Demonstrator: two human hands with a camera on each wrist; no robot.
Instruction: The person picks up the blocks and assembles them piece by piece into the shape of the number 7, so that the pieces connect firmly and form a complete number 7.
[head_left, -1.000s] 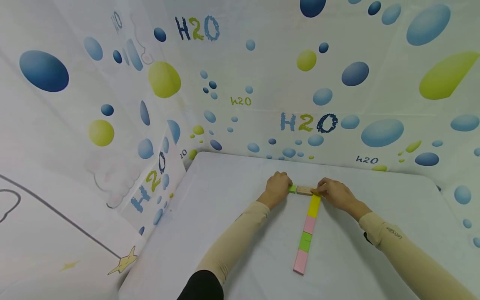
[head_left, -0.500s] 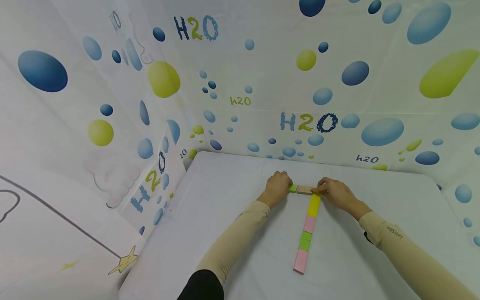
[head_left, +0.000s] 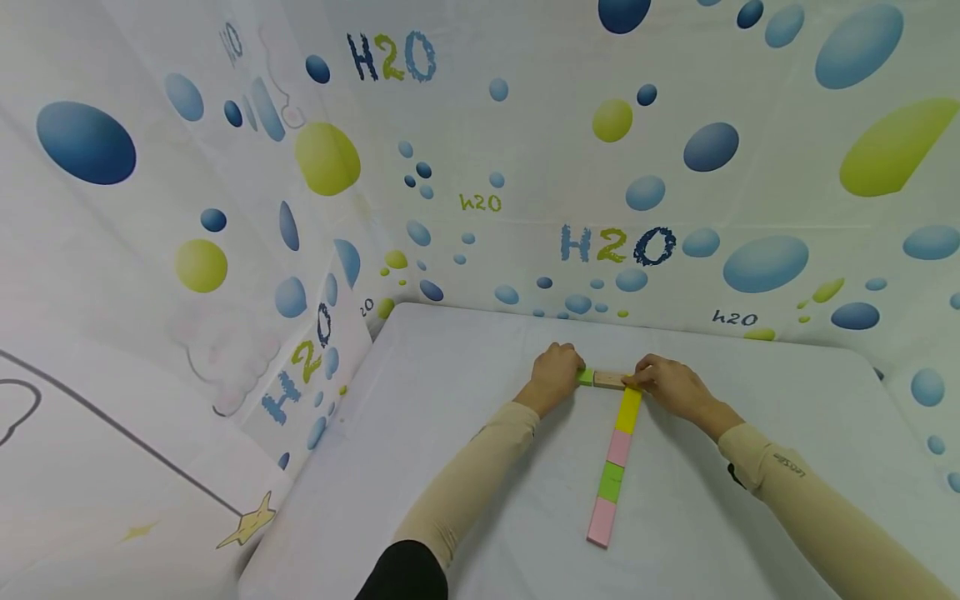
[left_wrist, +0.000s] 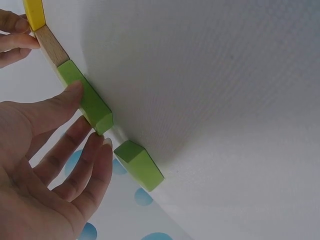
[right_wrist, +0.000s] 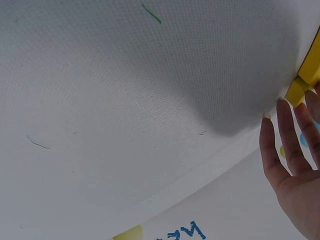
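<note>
My left hand [head_left: 555, 375] pinches a green block [left_wrist: 92, 102] between thumb and fingers, at the left end of a short row on the table. A plain wooden block [head_left: 608, 381] lies end-on beside it. At the row's right end my right hand [head_left: 672, 390] pinches a small yellow block [right_wrist: 297, 93]. From that corner a column runs toward me: a yellow block [head_left: 628, 411], a pink block [head_left: 618, 448], a green block [head_left: 611, 483] and a nearer pink block [head_left: 601, 522]. Just past the left fingertips lies a separate green block [left_wrist: 142, 167], hidden in the head view.
A white-covered table [head_left: 450, 400] carries the blocks. Behind it and at its left hang white sheets [head_left: 525, 150] printed with blue and green drops and lettering. The table's back edge lies a little beyond both hands.
</note>
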